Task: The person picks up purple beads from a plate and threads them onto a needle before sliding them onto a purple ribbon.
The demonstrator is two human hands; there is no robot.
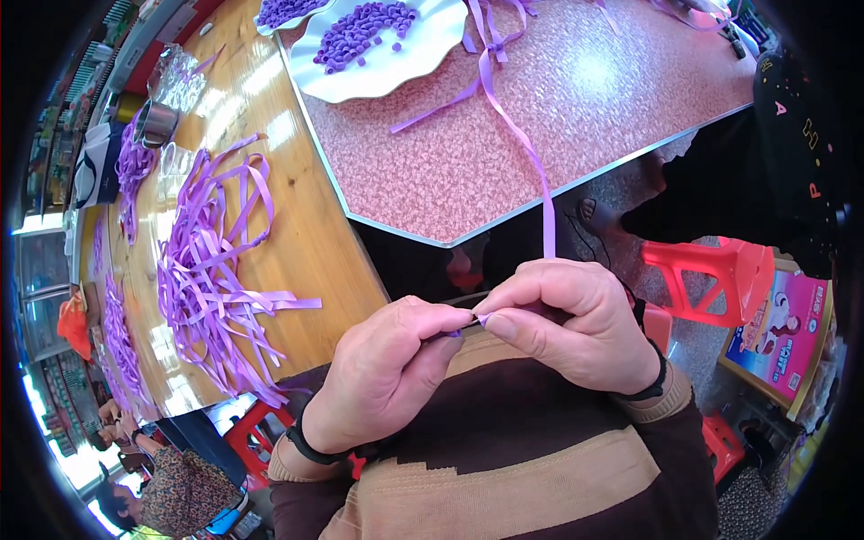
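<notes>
A long purple ribbon (520,135) runs from the pink speckled table down to my right hand (571,328), whose thumb and index finger pinch it near its end. My left hand (382,369) is closed, its fingertips meeting those of the right in front of my body. Under the left fingertips shows a small purple piece (454,334); whether it is ribbon or a bead I cannot tell. On the table, a white wavy-edged plate (396,81) holds many purple beads (364,34). Other ribbon strands lie around the long ribbon's far end.
A heap of purple ribbons (211,261) spreads over the wooden table (301,211) at left, near a metal cup (156,123). A second dish (281,25) of beads sits far left. Red stools (711,279) and a person in dark clothes (765,171) are at right; another person (171,490) is lower left.
</notes>
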